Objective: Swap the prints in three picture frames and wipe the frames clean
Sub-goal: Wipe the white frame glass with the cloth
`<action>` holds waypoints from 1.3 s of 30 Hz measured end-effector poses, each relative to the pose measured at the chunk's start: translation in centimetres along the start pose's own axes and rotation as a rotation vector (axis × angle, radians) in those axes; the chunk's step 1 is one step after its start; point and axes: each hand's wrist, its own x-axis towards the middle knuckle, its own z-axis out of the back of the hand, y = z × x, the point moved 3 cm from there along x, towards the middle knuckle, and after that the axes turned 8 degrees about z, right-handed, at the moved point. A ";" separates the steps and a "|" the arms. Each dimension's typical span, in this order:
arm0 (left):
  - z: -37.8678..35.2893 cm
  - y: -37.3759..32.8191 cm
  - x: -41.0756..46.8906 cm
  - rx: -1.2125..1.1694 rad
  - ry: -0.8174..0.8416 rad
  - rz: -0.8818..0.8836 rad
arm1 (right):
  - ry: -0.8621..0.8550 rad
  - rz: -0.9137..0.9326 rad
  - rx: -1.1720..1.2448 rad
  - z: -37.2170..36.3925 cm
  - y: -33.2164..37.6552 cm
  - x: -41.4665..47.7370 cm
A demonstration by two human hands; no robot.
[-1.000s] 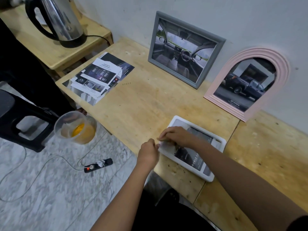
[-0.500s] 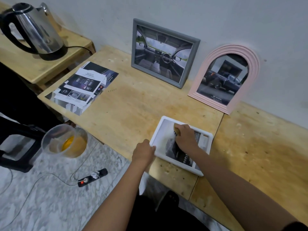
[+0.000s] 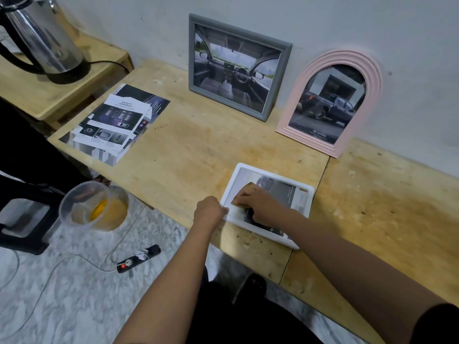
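Note:
A white frame (image 3: 273, 171) lies flat near the front edge of the wooden table (image 3: 188, 155), with a dark car print under its glass. My left hand (image 3: 208, 213) grips the frame's left edge. My right hand (image 3: 258, 202) presses a small tan cloth (image 3: 248, 188) on the glass, fingers curled over it. Against the wall stand a grey frame (image 3: 190, 58) with a car-interior print and a pink arched frame (image 3: 376, 78) with a pickup-truck print.
A stack of loose prints (image 3: 111, 122) lies at the table's left end. A steel kettle (image 3: 42, 38) sits on a lower side table. On the floor are a clear plastic jug (image 3: 94, 207) of yellowish liquid, a black stool (image 3: 22, 212) and a power strip (image 3: 139, 259).
My right hand slid the cloth from the frame's left edge up across the glass and back toward the left. My left hand kept its hold on the frame's edge.

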 end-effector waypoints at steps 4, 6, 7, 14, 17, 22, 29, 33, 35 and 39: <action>0.1 0.4 -0.2 -0.082 -0.013 0.018 | -0.014 0.100 0.029 0.6 0.2 -1.1; 0.1 0.6 -0.2 -0.104 -0.014 0.023 | -0.008 0.117 0.039 0.7 0.2 -2.0; 0.1 0.7 -0.2 -0.118 -0.011 0.023 | -0.009 0.117 0.046 0.7 0.1 -2.5; 0.3 1.0 -0.5 -0.212 -0.015 0.034 | -0.019 0.028 0.128 0.0 -1.5 -6.0; 0.3 0.9 -0.4 -0.217 -0.016 0.034 | 0.048 -0.054 0.189 0.3 -2.4 -7.5; 0.2 0.9 -0.5 -0.241 -0.005 0.020 | 0.144 -0.175 0.300 1.0 -3.7 -8.5; 0.2 0.9 -0.4 -0.233 -0.005 0.012 | -0.475 -0.404 0.628 4.1 -2.9 -4.7; 0.1 1.0 -0.4 -0.205 -0.012 0.018 | -0.351 -0.265 0.341 3.4 -1.4 -0.9; 0.0 1.0 -0.3 -0.198 -0.023 0.011 | -0.242 -0.177 0.170 2.2 -0.9 0.3; -0.1 1.2 0.0 -0.215 -0.044 -0.002 | -0.124 -0.206 0.041 -0.5 -1.1 0.1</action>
